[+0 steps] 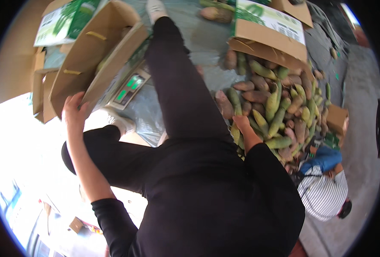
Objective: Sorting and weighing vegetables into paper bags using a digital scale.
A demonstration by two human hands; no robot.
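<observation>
You are standing over a floor covered with a grey-blue plastic sheet (207, 38), your black-trousered legs stretching out across it; a heap of corn cobs and sweet potatoes (275, 107) is lying on the sheet to your right, spilling out from under a tipped cardboard box with a green-and-white printed side (269, 34); a weighing scale with a green lit display (128, 88) is sitting on the sheet between your legs and the box at your left; more flattened and open cartons (42, 92) are piling up at the far left, where strong light is washing out the ground; another person in a striped top with a blue sleeve (325, 177) is crouching at the lower right edge of the heap. Your left arm is reaching up and forward, the black sleeve pushed back from the forearm, and your left hand (73, 112) is gripping the lower edge of an open brown cardboard box (93, 55), fingers curled over its flap; the box is tilting above the scale. Your right hand (241, 122) is reaching down into the near edge of the heap, touching the cobs; you cannot tell from here whether its fingers are closing on one or lying loose.
</observation>
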